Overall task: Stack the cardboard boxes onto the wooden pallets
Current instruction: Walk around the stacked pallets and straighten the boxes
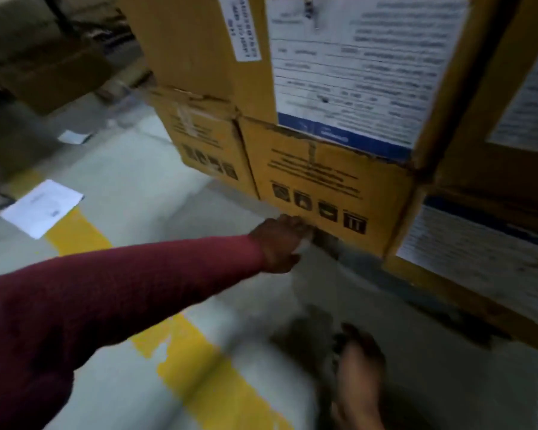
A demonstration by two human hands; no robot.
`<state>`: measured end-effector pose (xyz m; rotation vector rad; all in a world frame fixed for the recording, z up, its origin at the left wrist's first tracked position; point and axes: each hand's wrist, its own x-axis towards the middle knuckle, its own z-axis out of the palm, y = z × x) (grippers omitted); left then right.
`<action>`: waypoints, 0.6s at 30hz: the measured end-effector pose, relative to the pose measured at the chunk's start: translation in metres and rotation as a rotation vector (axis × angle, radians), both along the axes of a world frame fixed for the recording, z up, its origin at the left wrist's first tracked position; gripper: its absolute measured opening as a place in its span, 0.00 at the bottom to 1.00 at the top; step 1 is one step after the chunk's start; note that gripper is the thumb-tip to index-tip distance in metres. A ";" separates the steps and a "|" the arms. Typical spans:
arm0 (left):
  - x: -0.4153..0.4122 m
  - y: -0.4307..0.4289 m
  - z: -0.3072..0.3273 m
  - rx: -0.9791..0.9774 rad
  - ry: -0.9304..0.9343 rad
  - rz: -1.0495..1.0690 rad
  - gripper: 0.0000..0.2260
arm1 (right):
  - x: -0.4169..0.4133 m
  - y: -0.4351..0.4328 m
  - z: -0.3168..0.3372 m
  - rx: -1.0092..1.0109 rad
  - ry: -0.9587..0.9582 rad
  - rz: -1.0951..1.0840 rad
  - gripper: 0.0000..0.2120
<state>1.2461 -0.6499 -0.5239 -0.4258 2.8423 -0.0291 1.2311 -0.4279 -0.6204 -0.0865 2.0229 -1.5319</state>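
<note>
A stack of yellow-brown cardboard boxes fills the upper right of the head view. The lower box (333, 181) bears a row of black handling symbols. On it stands a taller box (205, 41) with a large white label. My left hand (280, 243), in a maroon sleeve, reaches to the lower box's bottom left corner. Its fingers curl on the bottom edge and the fingertips are hidden underneath. A dark base (357, 259) shows under the boxes; blur hides what it is. My right hand is out of view.
More labelled boxes (485, 262) stand to the right and another box (205, 144) behind on the left. A yellow floor line (196, 361) crosses the grey floor. A white sheet (41, 207) lies on it. My foot (357, 380) is near the stack.
</note>
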 end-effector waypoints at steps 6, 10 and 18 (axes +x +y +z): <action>0.043 -0.153 0.008 0.301 0.259 0.761 0.34 | -0.032 -0.107 0.094 -0.193 0.670 0.451 0.06; 0.051 -0.236 -0.010 0.505 0.722 1.153 0.30 | -0.044 -0.169 0.102 -0.067 0.952 0.555 0.11; 0.071 -0.332 0.006 0.889 1.239 1.223 0.40 | -0.017 -0.295 0.146 0.239 1.558 0.975 0.21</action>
